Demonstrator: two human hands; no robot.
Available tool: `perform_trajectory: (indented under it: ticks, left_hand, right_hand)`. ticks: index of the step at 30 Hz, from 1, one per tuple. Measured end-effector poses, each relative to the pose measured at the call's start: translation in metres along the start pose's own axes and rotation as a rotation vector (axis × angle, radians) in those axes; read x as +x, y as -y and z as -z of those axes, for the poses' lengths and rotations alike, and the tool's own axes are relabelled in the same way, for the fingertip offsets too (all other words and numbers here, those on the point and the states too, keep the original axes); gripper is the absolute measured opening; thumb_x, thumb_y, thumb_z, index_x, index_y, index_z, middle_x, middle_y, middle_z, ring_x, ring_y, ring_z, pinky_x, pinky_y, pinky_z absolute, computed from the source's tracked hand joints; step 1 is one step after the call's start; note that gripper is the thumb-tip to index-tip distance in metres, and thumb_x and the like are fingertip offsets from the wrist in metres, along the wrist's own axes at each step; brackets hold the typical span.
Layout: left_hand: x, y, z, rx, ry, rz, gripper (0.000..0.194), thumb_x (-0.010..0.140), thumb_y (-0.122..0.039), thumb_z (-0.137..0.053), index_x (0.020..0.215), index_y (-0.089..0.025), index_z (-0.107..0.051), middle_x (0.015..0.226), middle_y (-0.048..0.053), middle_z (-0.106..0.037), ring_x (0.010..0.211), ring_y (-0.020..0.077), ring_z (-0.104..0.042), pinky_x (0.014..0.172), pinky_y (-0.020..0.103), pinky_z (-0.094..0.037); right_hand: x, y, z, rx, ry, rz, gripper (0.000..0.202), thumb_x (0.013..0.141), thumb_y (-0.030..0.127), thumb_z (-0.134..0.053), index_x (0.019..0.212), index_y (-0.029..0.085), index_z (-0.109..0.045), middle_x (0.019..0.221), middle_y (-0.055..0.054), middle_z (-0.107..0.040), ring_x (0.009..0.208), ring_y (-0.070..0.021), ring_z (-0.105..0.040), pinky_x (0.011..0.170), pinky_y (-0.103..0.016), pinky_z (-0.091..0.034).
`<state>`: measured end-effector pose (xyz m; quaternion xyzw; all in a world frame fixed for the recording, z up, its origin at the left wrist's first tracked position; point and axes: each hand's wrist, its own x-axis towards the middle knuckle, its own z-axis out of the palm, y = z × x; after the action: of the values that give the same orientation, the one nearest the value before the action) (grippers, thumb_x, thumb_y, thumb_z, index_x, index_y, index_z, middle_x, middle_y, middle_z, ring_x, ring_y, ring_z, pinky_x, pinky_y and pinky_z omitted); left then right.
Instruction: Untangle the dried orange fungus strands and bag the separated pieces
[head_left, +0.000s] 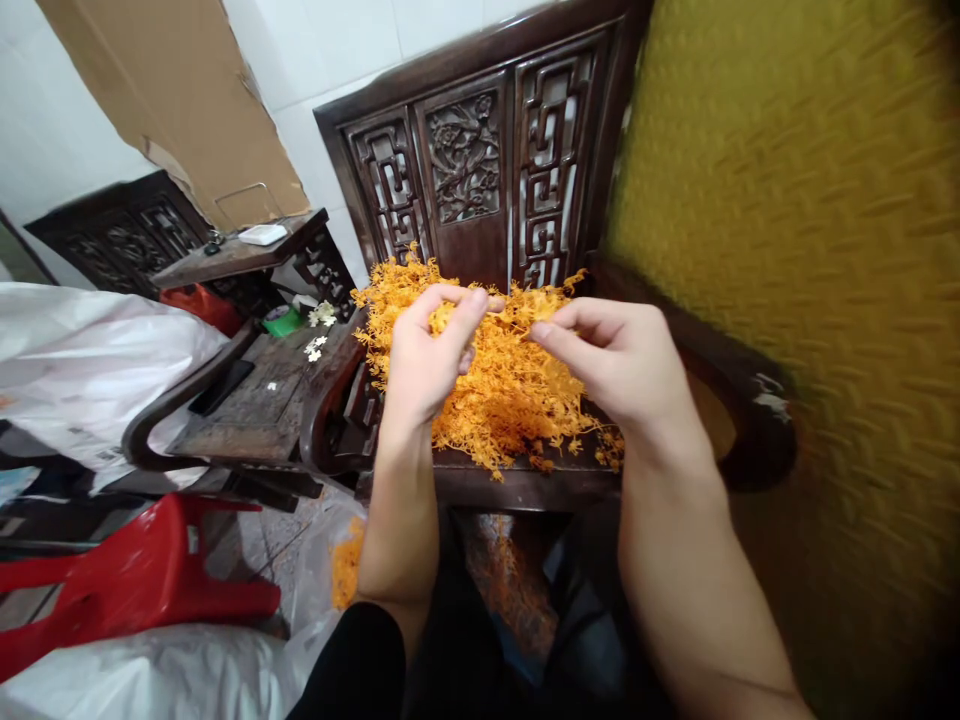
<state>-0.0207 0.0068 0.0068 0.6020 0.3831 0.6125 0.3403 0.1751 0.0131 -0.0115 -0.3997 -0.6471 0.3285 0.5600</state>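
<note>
A heap of bright orange artificial foliage sprigs (502,395) covers the seat of a dark carved wooden chair (465,245). Over the heap's left part is my left hand (435,345), its thumb and index finger closed in a pinch near the middle. My right hand (626,350) pinches with thumb and fingertips a short way to the right, over the same heap. Whatever lies between the fingertips of either hand is too small to tell against the orange behind. The two hands are apart, and both are above the foliage.
Left of the chair, a wooden side table (262,405) bears a green tape roll (283,321), a dark phone-like slab (221,388) and pale pieces. A red plastic stool (172,565) and white bags (97,360) stand further left. A yellow textured surface (787,220) rises at right.
</note>
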Motion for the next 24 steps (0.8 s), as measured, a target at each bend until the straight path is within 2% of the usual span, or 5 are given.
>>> perform_trajectory:
  ticks: [4, 8, 15, 20, 24]
  left_hand:
    - [0.001, 0.005, -0.012, 0.063, 0.106, 0.053, 0.027, 0.094, -0.042, -0.073, 0.084, -0.020, -0.060, 0.099, 0.005, -0.080, 0.049, 0.0050, -0.051, 0.049, 0.022, -0.044]
    - [0.001, 0.000, -0.009, 0.276, 0.068, -0.082, 0.017, 0.086, -0.029, -0.080, 0.081, -0.020, -0.066, 0.091, 0.002, -0.079, 0.084, 0.0148, -0.071, 0.085, 0.032, -0.057]
    - [0.000, 0.005, -0.012, 0.476, -0.055, -0.219, 0.021, 0.087, -0.028, -0.081, 0.078, -0.021, -0.063, 0.078, -0.003, -0.069, 0.076, 0.0144, -0.062, 0.077, 0.029, -0.049]
    - [0.021, 0.022, 0.021, 0.461, -0.336, -0.220, 0.025, 0.089, -0.032, -0.079, 0.078, -0.021, -0.060, 0.078, -0.002, -0.067, 0.076, 0.0151, -0.060, 0.076, 0.029, -0.048]
    - [0.013, 0.011, 0.058, 0.359, -0.404, -0.136, 0.031, 0.087, -0.038, -0.084, 0.079, -0.021, -0.060, 0.078, -0.001, -0.064, 0.081, 0.0149, -0.059, 0.076, 0.027, -0.049]
  right_hand:
    - [-0.004, 0.010, -0.017, -0.163, 0.091, 0.048, 0.028, 0.088, 0.029, -0.069, 0.064, 0.016, -0.062, 0.054, 0.004, -0.045, 0.052, -0.0078, -0.036, 0.051, -0.026, -0.026]
    - [-0.003, 0.008, -0.020, -0.271, 0.088, 0.047, 0.029, 0.087, 0.022, -0.065, 0.060, 0.016, -0.056, 0.053, 0.004, -0.043, 0.052, -0.0075, -0.036, 0.052, -0.027, -0.026]
    - [-0.005, 0.010, -0.024, -0.183, 0.147, 0.052, 0.029, 0.088, 0.024, -0.068, 0.061, 0.016, -0.059, 0.052, 0.004, -0.043, 0.051, -0.0074, -0.035, 0.050, -0.026, -0.025]
    - [-0.017, 0.023, 0.000, 0.138, 0.230, 0.022, 0.029, 0.084, 0.032, -0.080, 0.063, 0.017, -0.067, 0.054, 0.003, -0.049, 0.050, -0.0082, -0.038, 0.048, -0.026, -0.026]
    - [-0.028, 0.036, 0.019, 0.238, 0.067, 0.050, 0.019, 0.084, 0.029, -0.085, 0.071, 0.019, -0.074, 0.061, 0.000, -0.058, 0.055, -0.0099, -0.046, 0.049, -0.027, -0.032]
